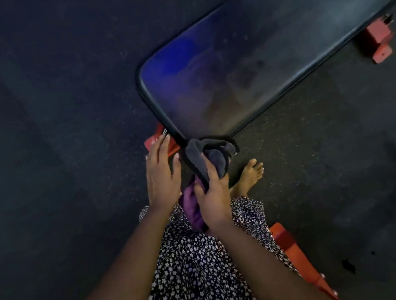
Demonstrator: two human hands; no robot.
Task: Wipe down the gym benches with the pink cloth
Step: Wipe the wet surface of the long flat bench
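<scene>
Below the near corner of the bench [268, 58], at centre frame, my right hand [213, 197] clutches the bunched cloth [204, 164], which looks purple-grey in this dim light. My left hand [160, 175] is open, fingers touching the cloth's edge. I judge I am regathering it; next I must press it flat on the pad.

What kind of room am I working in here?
Probably a gym: a long padded bench on red steel frame feet stands on dark speckled rubber flooring.
</scene>
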